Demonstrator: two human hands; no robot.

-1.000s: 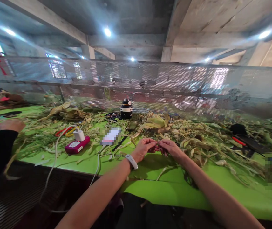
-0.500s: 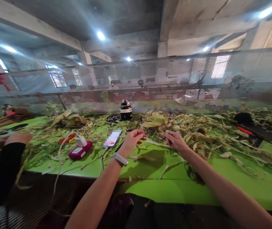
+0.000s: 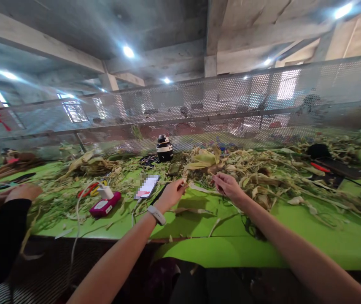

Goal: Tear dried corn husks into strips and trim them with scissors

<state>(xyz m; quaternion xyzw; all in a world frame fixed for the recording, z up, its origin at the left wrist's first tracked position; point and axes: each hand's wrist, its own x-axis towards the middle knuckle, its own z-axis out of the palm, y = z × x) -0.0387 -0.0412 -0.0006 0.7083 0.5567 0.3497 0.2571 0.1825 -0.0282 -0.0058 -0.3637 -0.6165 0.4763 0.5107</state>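
Observation:
My left hand (image 3: 174, 191), with a white wristband (image 3: 156, 214), hovers over the green table with its fingers drawn together. A small pale bit shows at its fingertips, too small to name. To its right, my right hand (image 3: 228, 186) is closed in a pinch; what sits in it, if anything, cannot be made out. The hands are apart. A pale husk strip (image 3: 203, 190) appears between them, and I cannot tell whether either hand touches it. Behind them lies a bundle of yellow-green husk leaves (image 3: 204, 160) that look like corn husks.
A phone (image 3: 148, 185) and a magenta power block (image 3: 105, 204) with a white plug and cable lie left. A black-and-white bottle (image 3: 164, 148) stands behind. Dry husks (image 3: 272, 177) cover the back of the table. At far left are another person's hands (image 3: 24, 193). A perforated metal screen (image 3: 180, 109) rises behind.
My hands were together at the fingertips and have moved apart, the left one leftward. A pale husk strip now shows between them. The view has shifted and tilted slightly.

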